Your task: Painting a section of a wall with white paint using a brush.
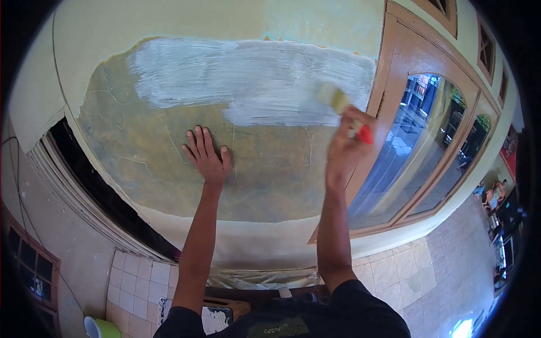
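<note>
My right hand (pixel 350 147) is closed round a paintbrush (pixel 340 101) with a red part on its handle. Its bristles, smeared by motion, are at the right part of a white painted band (pixel 253 73) on the wall. Brush streaks run sideways through the white. Below the band lies a bare, greyish-brown patch of wall (pixel 270 169) with thin cracks. My left hand (pixel 206 155) rests flat against this patch, fingers spread and holding nothing.
To the right stands a wooden-framed glass door (pixel 389 101). A dark gap (pixel 90 174) runs along the wall's left side. Low down are a paint-smeared tray or container (pixel 217 320), a plastic-like covering (pixel 265 279), a green bucket (pixel 101 327) and floor tiles (pixel 135 276). People sit far right.
</note>
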A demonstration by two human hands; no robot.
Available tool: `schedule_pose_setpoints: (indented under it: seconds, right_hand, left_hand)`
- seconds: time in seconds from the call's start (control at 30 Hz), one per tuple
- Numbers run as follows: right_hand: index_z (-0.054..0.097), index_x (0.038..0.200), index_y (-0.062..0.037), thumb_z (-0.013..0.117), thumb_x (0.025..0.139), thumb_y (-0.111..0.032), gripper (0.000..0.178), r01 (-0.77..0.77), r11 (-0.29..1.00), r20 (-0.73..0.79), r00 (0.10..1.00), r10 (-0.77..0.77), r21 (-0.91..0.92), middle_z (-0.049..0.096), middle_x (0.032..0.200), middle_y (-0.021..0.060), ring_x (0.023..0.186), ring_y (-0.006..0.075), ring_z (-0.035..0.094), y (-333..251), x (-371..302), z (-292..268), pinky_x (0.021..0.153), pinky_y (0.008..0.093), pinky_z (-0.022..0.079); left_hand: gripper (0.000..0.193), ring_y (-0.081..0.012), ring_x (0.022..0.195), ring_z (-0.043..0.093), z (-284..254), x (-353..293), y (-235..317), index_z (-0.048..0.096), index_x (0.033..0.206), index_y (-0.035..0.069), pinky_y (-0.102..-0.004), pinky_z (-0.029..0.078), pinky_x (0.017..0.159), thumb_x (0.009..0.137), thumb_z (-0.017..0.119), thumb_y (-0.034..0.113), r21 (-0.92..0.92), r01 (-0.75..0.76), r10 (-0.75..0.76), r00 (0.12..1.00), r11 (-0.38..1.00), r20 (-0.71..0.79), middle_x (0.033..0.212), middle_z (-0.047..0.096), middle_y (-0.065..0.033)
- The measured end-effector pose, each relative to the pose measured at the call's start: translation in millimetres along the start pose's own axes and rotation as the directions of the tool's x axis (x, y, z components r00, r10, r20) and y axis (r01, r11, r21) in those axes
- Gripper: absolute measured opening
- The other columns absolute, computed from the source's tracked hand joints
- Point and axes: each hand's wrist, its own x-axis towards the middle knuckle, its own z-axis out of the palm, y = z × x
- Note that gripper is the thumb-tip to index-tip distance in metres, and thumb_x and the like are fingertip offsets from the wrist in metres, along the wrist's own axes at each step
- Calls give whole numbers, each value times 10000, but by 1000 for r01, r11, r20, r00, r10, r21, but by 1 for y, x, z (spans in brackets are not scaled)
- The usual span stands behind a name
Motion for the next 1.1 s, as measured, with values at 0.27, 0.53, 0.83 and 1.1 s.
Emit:
schedule_pose_setpoints:
  seconds: [0.27, 0.53, 0.83, 1.1]
  right_hand:
    - [663, 919, -83, 694, 700, 57, 262, 269, 952, 80, 962, -260, -145, 655, 963, 67, 830, 259, 605, -20, -33, 46, 686, 364, 471]
    - [661, 931, -65, 659, 745, 82, 238, 40, 963, 247, 963, -108, 265, 638, 952, 71, 837, 257, 597, -73, -40, 80, 709, 334, 482]
    - [643, 937, -34, 625, 858, 137, 189, -53, 998, -132, 990, 48, -32, 679, 914, 62, 876, 129, 635, -7, 66, -4, 710, 271, 521]
    - [659, 929, -85, 674, 721, 104, 282, 154, 982, 244, 954, -176, 106, 617, 938, 103, 854, 284, 603, -81, -18, 93, 749, 347, 497]
  left_hand:
    - [652, -406, 1509, 234, -1, 0, 11, 364, 1524, -3, -596, 78, 1205, 1036, 361, 428, -17, 11, -11, 1000, 1000, 3, 1611, 325, -172]
    - [650, -412, 1493, 272, -2, 1, 15, 399, 1507, 1, -606, 91, 1203, 1032, 363, 444, 7, -9, 9, 999, 1000, -41, 1596, 354, -169]
    - [630, -416, 1493, 269, -7, 6, 22, 399, 1502, -13, -605, 94, 1202, 1032, 367, 406, -27, 17, -18, 1000, 999, -8, 1598, 350, -173]
    - [637, -421, 1497, 255, -11, 6, 21, 391, 1506, -14, -609, 83, 1203, 1035, 359, 412, -16, 5, -5, 1000, 1000, -9, 1598, 346, -180]
